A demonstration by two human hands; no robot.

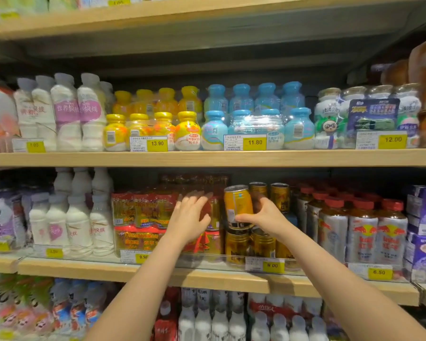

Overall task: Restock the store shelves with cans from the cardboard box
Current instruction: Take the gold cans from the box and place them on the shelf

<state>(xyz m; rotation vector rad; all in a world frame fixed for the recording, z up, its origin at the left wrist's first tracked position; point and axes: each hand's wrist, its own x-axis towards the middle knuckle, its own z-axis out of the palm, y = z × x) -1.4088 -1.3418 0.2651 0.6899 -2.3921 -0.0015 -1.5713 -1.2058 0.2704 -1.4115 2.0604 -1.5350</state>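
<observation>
The left hand (191, 219) fingers (194, 195) are blurred, partly hiding the red multipack (143, 210).

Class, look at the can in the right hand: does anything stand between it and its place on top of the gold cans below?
Nothing visible does. The right hand holds the tilted can directly over the lower gold cans. The shrink-wrapped packs sit to the left, under the left hand.

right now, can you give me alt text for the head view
A person's right hand sets a tilted gold can on top of stacked gold cans on a store shelf, while the left hand rests open against red multipacks beside it. Bottled drinks and yellow price tags fill the surrounding shelves.
</observation>
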